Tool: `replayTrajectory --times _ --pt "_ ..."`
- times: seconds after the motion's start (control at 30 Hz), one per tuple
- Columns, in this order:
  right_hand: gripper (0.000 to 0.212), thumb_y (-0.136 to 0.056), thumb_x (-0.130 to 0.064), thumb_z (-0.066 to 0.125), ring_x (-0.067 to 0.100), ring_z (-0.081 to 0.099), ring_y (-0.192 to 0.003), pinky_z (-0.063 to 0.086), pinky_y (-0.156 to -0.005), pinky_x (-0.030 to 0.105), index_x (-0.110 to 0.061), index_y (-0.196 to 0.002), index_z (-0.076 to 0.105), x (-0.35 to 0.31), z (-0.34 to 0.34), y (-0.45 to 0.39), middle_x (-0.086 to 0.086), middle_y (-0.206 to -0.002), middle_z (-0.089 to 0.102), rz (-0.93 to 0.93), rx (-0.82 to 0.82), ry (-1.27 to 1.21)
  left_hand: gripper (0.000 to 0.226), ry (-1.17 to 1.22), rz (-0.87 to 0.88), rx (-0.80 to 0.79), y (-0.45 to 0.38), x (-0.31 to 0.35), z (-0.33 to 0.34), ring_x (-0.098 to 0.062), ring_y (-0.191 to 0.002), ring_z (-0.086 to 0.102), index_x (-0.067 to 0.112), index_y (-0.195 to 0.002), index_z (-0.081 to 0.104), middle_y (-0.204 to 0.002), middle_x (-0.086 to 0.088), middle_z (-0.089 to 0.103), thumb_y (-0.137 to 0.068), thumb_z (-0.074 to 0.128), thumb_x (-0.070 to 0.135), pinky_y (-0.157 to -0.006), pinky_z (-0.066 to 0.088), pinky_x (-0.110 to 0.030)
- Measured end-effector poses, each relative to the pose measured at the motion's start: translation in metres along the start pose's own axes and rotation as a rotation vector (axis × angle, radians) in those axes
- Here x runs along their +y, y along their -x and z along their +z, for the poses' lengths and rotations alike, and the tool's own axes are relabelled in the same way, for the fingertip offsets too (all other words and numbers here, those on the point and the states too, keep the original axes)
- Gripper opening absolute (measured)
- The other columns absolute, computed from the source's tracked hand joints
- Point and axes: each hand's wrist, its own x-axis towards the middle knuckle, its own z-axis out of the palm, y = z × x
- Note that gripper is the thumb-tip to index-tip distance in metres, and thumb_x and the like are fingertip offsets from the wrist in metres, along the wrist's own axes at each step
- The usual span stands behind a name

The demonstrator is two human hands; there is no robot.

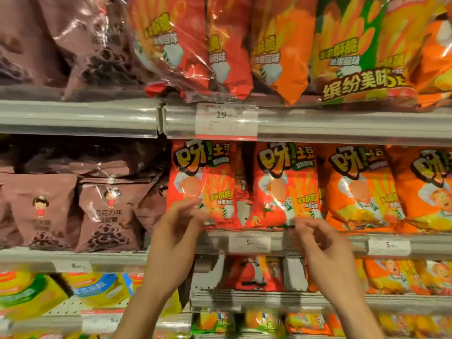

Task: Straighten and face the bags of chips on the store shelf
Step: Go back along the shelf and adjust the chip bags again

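Two red chip bags stand upright on the middle shelf, the left red bag [203,182] and the right red bag [286,184], fronts facing out, with a gap between them. My left hand [176,231] is raised at the lower left corner of the left bag, fingers apart and blurred, fingertips at its bottom edge. Just below the lower right corner of the right bag, my right hand [320,241] has its fingers loosely curled and holds nothing. Orange bags [362,189] of the same brand stand to the right.
Brown snack bags [107,206] fill the middle shelf to the left. The shelf rail [318,243] carries price tags marked 5. Larger red and orange multipacks [230,45] hang over the upper shelf edge. Lower shelves hold yellow and orange bags.
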Motion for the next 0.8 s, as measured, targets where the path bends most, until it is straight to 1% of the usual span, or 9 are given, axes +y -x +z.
replayTrajectory --times 0.1,0.17,0.27,0.33,0.4,0.47,0.57,0.67,0.8 --pt "0.009 -0.096 -0.033 0.063 0.013 0.067 -0.074 0.050 -0.064 0.017 -0.037 -0.094 0.071 -0.018 0.034 -0.006 -0.002 -0.081 0.073 -0.056 -0.030 -0.023 0.018 -0.031 0.030 0.089 -0.008 -0.003 -0.014 -0.010 -0.093 0.067 0.035 -0.113 0.067 -0.095 0.007 0.071 -0.096 0.064 0.033 -0.080 0.052 -0.020" --pt "0.007 -0.095 -0.034 0.065 0.007 0.068 -0.078 0.052 -0.069 0.014 -0.038 -0.095 0.071 -0.028 0.060 -0.014 -0.008 -0.084 0.073 -0.092 -0.081 -0.025 0.024 -0.094 0.042 0.128 -0.016 -0.006 -0.018 -0.008 -0.105 0.063 0.033 -0.119 0.064 -0.108 0.009 0.065 -0.095 0.066 0.030 -0.091 0.051 -0.027" --pt "0.025 -0.096 -0.037 0.062 0.006 0.063 -0.109 0.052 -0.099 0.031 -0.034 -0.121 0.065 -0.041 0.099 -0.033 -0.013 -0.117 0.065 -0.112 -0.169 0.059 0.046 -0.348 0.098 0.107 -0.034 -0.009 -0.018 -0.012 -0.126 0.048 0.021 -0.137 0.055 -0.132 0.001 0.053 -0.094 0.069 0.022 -0.109 0.036 -0.026" --pt "0.052 -0.097 -0.045 0.056 0.013 0.048 -0.133 0.038 -0.114 0.036 -0.025 -0.144 0.047 -0.047 0.119 -0.044 -0.008 -0.143 0.048 -0.115 -0.210 0.172 0.056 -0.388 0.119 0.066 -0.047 -0.008 -0.017 -0.012 -0.133 0.041 0.017 -0.145 0.047 -0.143 -0.003 0.047 -0.094 0.069 0.024 -0.108 0.026 -0.010" --pt "0.069 -0.096 -0.054 0.052 0.017 0.039 -0.142 0.032 -0.118 0.038 -0.021 -0.154 0.033 -0.050 0.133 -0.051 -0.002 -0.156 0.039 -0.027 -0.261 0.187 0.062 -0.365 0.092 0.046 -0.057 -0.009 -0.014 -0.010 -0.137 0.037 0.017 -0.150 0.040 -0.150 -0.003 0.042 -0.096 0.066 0.032 -0.105 0.022 -0.005" --pt "0.067 -0.094 -0.057 0.052 0.018 0.047 -0.136 0.039 -0.114 0.043 -0.024 -0.150 0.037 -0.048 0.140 -0.050 0.001 -0.151 0.047 0.014 -0.281 0.137 0.066 -0.392 0.064 0.024 -0.065 -0.013 -0.011 -0.001 -0.135 0.033 0.020 -0.155 0.032 -0.155 -0.001 0.038 -0.098 0.062 0.037 -0.105 0.022 -0.009" --pt "0.055 -0.094 -0.055 0.056 0.013 0.053 -0.129 0.044 -0.108 0.037 -0.030 -0.143 0.044 -0.049 0.142 -0.046 -0.006 -0.139 0.055 -0.020 -0.223 0.096 0.066 -0.434 0.089 -0.017 -0.072 -0.017 -0.008 0.014 -0.121 0.029 0.024 -0.156 0.030 -0.156 0.002 0.035 -0.098 0.060 0.038 -0.096 0.022 -0.002" --pt "0.070 -0.093 -0.059 0.053 0.014 0.044 -0.137 0.039 -0.113 0.038 -0.027 -0.152 0.033 -0.057 0.139 -0.046 -0.006 -0.151 0.044 -0.037 -0.184 0.124 0.065 -0.379 0.106 0.017 -0.077 -0.014 -0.010 0.008 -0.127 0.037 0.027 -0.154 0.035 -0.153 0.004 0.039 -0.096 0.062 0.041 -0.094 0.025 0.000" --pt "0.053 -0.095 -0.047 0.056 0.015 0.057 -0.120 0.049 -0.102 0.042 -0.030 -0.143 0.041 -0.066 0.129 -0.053 -0.005 -0.133 0.056 -0.071 -0.142 0.056 0.061 -0.297 0.151 0.018 -0.081 -0.010 -0.005 0.019 -0.121 0.037 0.035 -0.148 0.038 -0.143 0.011 0.041 -0.094 0.066 0.042 -0.093 0.023 0.007"
